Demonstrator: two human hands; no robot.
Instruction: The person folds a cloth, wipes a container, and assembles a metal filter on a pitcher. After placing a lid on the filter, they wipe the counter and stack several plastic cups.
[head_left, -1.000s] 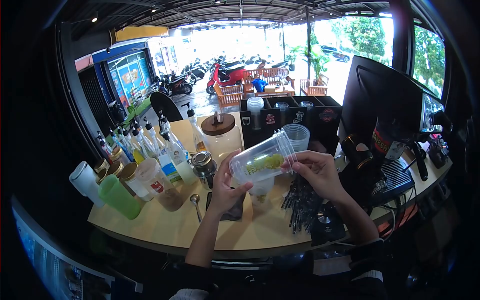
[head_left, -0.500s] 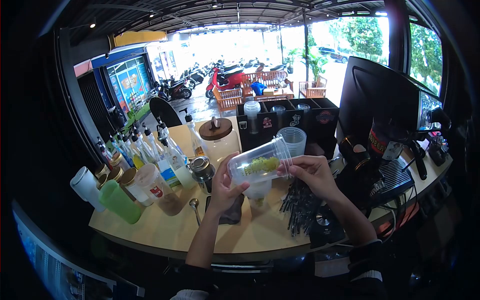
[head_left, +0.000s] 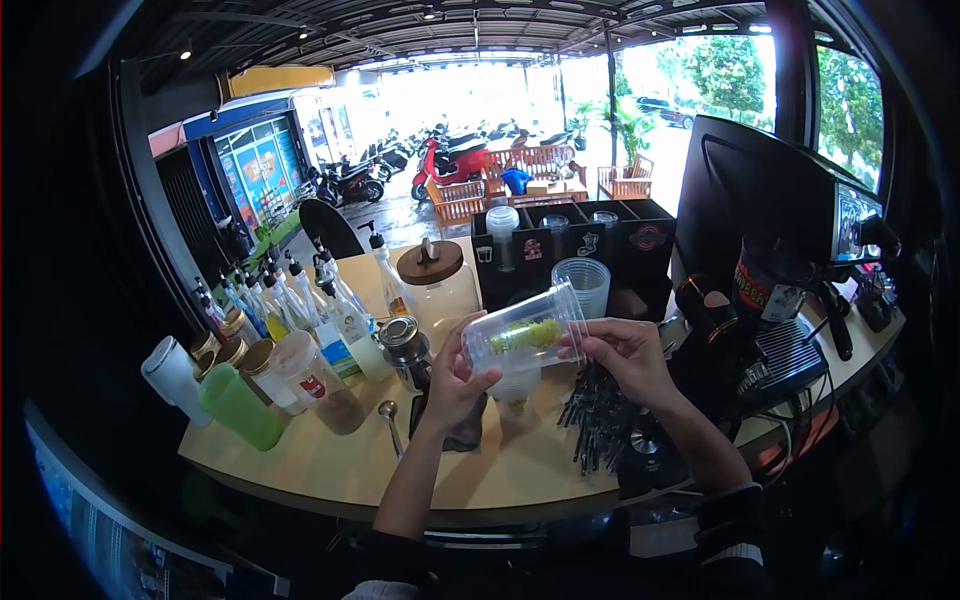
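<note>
Between my hands, above the counter, a clear plastic cup [head_left: 510,335] with a yellow-green print lies tilted on its side, its mouth to the right and slightly up. My left hand [head_left: 455,380] grips the cup around its base end, thumb along the near side. At the rim end, my right hand [head_left: 625,358] pinches the cup with thumb and fingers. Below it, a stack of clear cups [head_left: 518,388] stands on the counter, partly hidden by the held cup. Wrapped black straws [head_left: 592,420] lie in a pile beneath my right hand.
Pump bottles [head_left: 350,325], a green tumbler [head_left: 240,405] and a brown-stained jug [head_left: 318,380] crowd the left. A wooden-lidded jar [head_left: 435,275] and black organizer [head_left: 630,250] stand behind. A spoon [head_left: 390,420] lies near the counter's front [head_left: 330,460]. An espresso machine [head_left: 780,350] occupies the right.
The held cup has shifted slightly right and down, and both hands have moved a little with it. The grip looks much the same.
</note>
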